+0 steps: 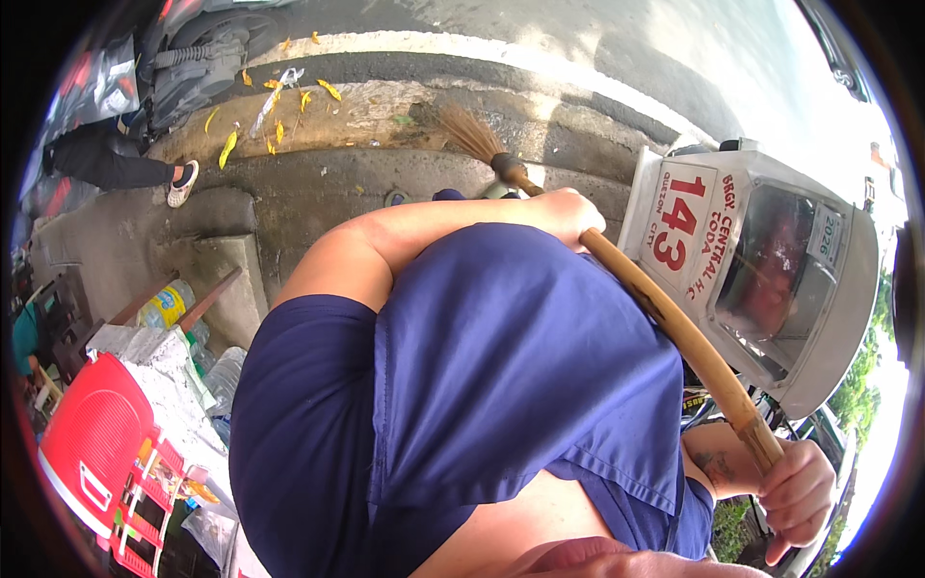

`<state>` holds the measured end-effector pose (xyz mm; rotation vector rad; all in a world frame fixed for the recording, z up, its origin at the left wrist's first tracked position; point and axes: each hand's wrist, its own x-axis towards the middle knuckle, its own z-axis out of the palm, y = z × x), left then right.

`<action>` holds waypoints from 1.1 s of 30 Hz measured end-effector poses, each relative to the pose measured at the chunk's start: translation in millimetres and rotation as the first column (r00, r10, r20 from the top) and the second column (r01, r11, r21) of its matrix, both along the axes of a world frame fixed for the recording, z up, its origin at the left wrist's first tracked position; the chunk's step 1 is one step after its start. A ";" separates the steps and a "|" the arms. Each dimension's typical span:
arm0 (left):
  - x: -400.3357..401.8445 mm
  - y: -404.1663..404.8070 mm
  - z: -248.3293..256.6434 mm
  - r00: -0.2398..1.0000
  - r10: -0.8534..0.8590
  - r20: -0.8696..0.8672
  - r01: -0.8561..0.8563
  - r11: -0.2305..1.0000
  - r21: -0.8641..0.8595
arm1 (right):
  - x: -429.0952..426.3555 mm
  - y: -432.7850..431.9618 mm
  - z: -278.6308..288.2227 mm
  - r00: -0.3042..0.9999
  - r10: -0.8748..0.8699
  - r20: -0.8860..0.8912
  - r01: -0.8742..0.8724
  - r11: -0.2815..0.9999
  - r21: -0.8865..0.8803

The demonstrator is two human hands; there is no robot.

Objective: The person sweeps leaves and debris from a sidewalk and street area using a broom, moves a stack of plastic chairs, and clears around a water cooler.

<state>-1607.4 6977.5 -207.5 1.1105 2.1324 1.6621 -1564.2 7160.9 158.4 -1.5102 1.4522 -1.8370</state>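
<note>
A stick broom with a bamboo handle (pixel 672 325) slants across in front of my body. My left hand (pixel 571 215) is wrapped around the handle's lower part, above the bound neck (pixel 510 167). Near the handle's top end, at my right side, my right hand (pixel 798 491) grips it with curled fingers. The brown bristles (pixel 470 134) point away from me, over the damp gutter by the kerb. Left of them, yellow leaves (pixel 227 149) and a crumpled clear plastic bag (pixel 274 101) lie scattered. A navy apron (pixel 520 361) hides most of my legs and feet.
A white tricycle sidecar (pixel 686 282) bearing writing stands close on my right. To my left are another person's leg (pixel 123 165), a motorbike wheel (pixel 217 50), a concrete block (pixel 224 267), plastic bottles (pixel 170 303) and a red plastic container (pixel 101 433).
</note>
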 end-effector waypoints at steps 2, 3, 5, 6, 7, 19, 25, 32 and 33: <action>-9.3 15.7 3.3 0.996 0.042 -0.073 -0.032 0.991 0.131 | -7.2 -15.7 6.5 0.998 0.034 -0.055 -0.029 0.996 0.082; -14.2 24.0 -4.2 0.996 0.065 -0.054 -0.057 0.990 0.131 | -11.6 -22.9 5.5 0.994 0.072 -0.083 -0.057 0.985 0.161; -25.8 29.5 -40.8 0.994 0.072 0.081 -0.067 0.996 -0.055 | -19.8 -51.3 -28.0 0.998 0.058 0.010 -0.059 0.974 0.221; -27.2 23.7 -55.8 0.993 0.021 0.114 -0.003 0.987 -0.162 | -24.4 -75.2 -46.4 0.999 -0.011 0.046 -0.002 0.961 0.278; -22.0 11.5 -68.9 0.988 -0.033 0.149 0.070 0.965 -0.254 | -26.7 -77.5 -61.1 0.993 0.073 0.088 -0.096 0.951 0.292; -7.0 22.5 17.8 0.990 -0.111 0.083 0.117 0.991 -0.072 | 7.9 -3.5 19.4 0.984 -0.176 -0.031 0.179 0.971 0.156; -13.4 74.1 -56.5 0.993 -0.111 0.047 0.119 0.961 -0.251 | 6.0 -77.5 -76.3 0.901 -0.418 -0.114 0.418 0.772 0.479; -1.4 44.3 7.1 0.976 -0.194 -0.102 0.188 0.980 -0.070 | 13.2 26.4 -13.3 0.997 -0.068 0.039 0.058 0.971 0.231; -2.6 45.5 17.5 0.972 -0.162 -0.168 0.176 0.982 0.067 | 20.0 33.9 7.1 0.994 -0.113 0.005 0.111 0.979 0.168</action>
